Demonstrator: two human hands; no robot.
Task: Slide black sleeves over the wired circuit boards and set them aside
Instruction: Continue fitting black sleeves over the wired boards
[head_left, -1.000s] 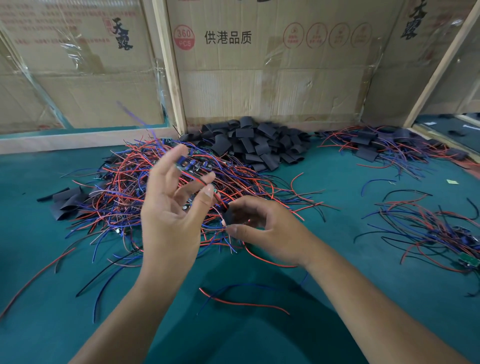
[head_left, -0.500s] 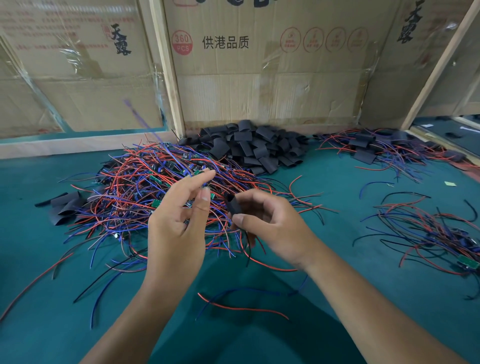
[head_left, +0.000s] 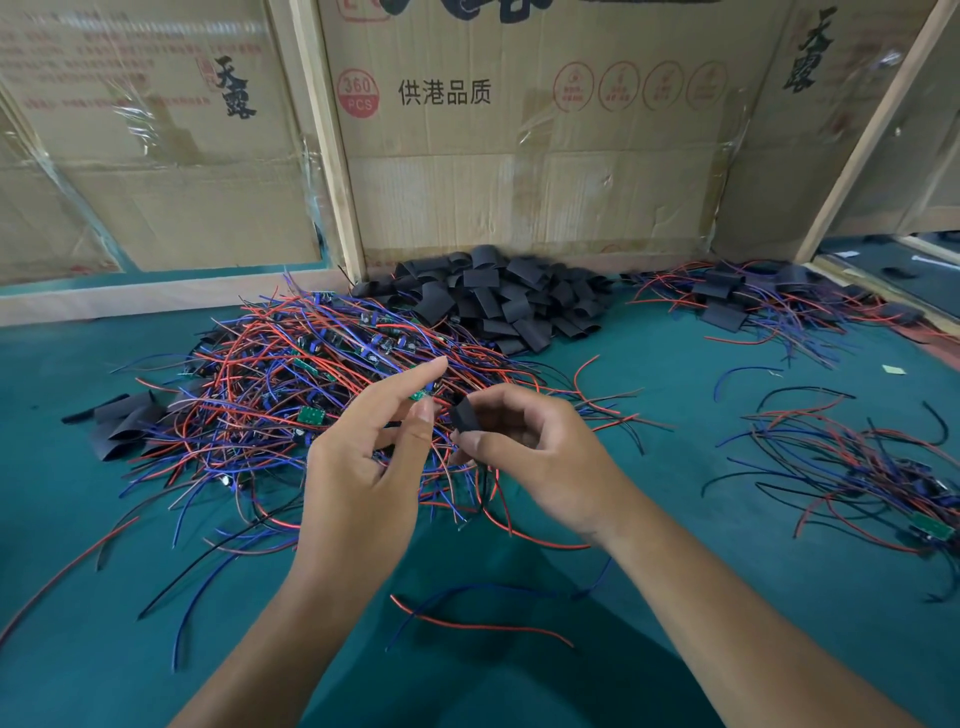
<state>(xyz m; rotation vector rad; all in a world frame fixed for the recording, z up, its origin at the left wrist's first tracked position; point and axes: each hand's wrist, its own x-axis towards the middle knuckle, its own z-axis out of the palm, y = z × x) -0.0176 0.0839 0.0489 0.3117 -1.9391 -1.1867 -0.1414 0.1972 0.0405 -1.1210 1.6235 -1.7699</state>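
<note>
My right hand (head_left: 524, 452) pinches a black sleeve (head_left: 465, 417) between thumb and fingers. Just left of it, my left hand (head_left: 363, 467) pinches a small green circuit board (head_left: 422, 395) at the fingertips, its wires trailing down behind the hand. Board and sleeve are a finger's width apart. Under both hands lies a big tangle of wired boards (head_left: 311, 374) with red, blue and black leads. A heap of black sleeves (head_left: 498, 296) sits behind it against the cardboard.
Sleeved boards (head_left: 748, 296) lie in a pile at the back right. Another bunch of wired boards (head_left: 872, 473) spreads at the right. Flat sleeves (head_left: 124, 421) lie at the left. Loose red and blue wires (head_left: 467, 618) rest on the green mat near me. Cardboard walls (head_left: 519, 156) close the back.
My left hand has come down from a raised position, bringing the board close to the sleeve. My right hand has lifted the sleeve slightly toward it.
</note>
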